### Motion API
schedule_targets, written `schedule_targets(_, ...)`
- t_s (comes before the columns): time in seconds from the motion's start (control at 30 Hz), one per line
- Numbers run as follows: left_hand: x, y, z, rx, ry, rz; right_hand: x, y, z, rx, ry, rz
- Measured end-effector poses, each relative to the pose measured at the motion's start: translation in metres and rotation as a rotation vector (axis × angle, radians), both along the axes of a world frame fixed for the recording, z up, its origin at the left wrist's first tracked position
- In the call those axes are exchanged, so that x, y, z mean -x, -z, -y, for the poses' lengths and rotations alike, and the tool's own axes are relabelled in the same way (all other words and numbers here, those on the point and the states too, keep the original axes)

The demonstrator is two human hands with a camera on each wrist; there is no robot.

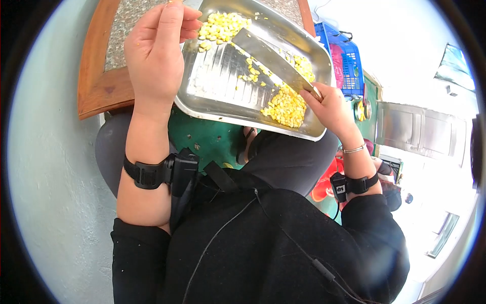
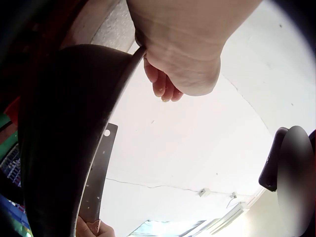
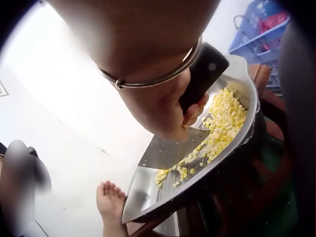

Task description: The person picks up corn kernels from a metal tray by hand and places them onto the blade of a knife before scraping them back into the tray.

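Note:
My right hand [image 1: 330, 107] grips the black handle of a cleaver [image 1: 273, 61], its broad blade reaching across a deep metal tray [image 1: 202, 104]. Corn kernels [image 1: 284, 107] lie heaped at the tray's near right, partly beside the blade. A second heap of kernels [image 1: 223, 26] sits at the far left end, with loose ones scattered between. Over the tray's left rim is my left hand [image 1: 157, 55], raised with its fingers loosely bent. No object shows in that hand in the left wrist view. A few kernel bits cling to the blade in the left wrist view.
Under the tray's far side is a wood-edged table [image 1: 104, 91] with a speckled top. A blue plastic basket [image 1: 352, 66] stands to the right, pink material inside. Red plastic [image 1: 321, 187] and another person [image 1: 390, 187] are farther right. My knees are below the tray.

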State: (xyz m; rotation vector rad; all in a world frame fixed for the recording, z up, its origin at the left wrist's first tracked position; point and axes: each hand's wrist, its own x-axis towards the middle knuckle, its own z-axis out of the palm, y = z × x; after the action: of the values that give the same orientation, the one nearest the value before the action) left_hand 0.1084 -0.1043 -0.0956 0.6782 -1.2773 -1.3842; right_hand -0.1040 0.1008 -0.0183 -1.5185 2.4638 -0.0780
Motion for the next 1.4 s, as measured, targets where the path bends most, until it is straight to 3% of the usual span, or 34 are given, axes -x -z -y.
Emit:
schedule_targets(0.5,0.001,0.003,0.001,-0.021,0.019,-0.053,-0.013,-0.006,0.002,-0.210,0.172,0.062)
schedule_targets(0.77,0.001,0.002,0.000,-0.039,0.017,-0.074,-0.017,0.003,-0.013,-0.057,0.006,-0.121)
schedule_targets(0.87,0.000,-0.001,0.000,-0.005,-0.004,-0.012,-0.015,-0.020,-0.019,-0.101,-0.059,-0.145)
schedule_targets(1.0,0.000,0.001,-0.001,-0.021,0.014,-0.019,-0.017,-0.047,-0.024,-0.172,0.079,-0.084)
schedule_targets(1.17,0.001,-0.001,0.000,-0.029,0.016,-0.035,-0.010,-0.027,-0.022,-0.086,0.215,-0.084)
schedule_targets(1.4,0.001,0.002,0.001,-0.034,0.015,-0.061,-0.005,-0.001,-0.014,0.022,0.038,-0.091)
